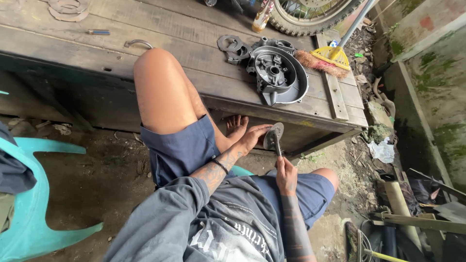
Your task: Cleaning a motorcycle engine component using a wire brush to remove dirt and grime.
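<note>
Dirt floor (111, 179) lies under a seated person beside a low wooden surface (184, 53). Nearest, the right hand (286, 175) closes its grip on a thin tool below a grey disc (273, 136); the left hand (253, 137) clasps the disc's left edge. Beyond the disc, an engine cover (279, 73) rests on the surface, a broom (327, 59) to its right.

engine cover (279, 73) on wooden platform (194, 43), brush (326, 59) right of it, screwdriver (96, 32) far left

Wooden bench (204, 82) and raised knee (158, 92) hem the hands in.
</note>
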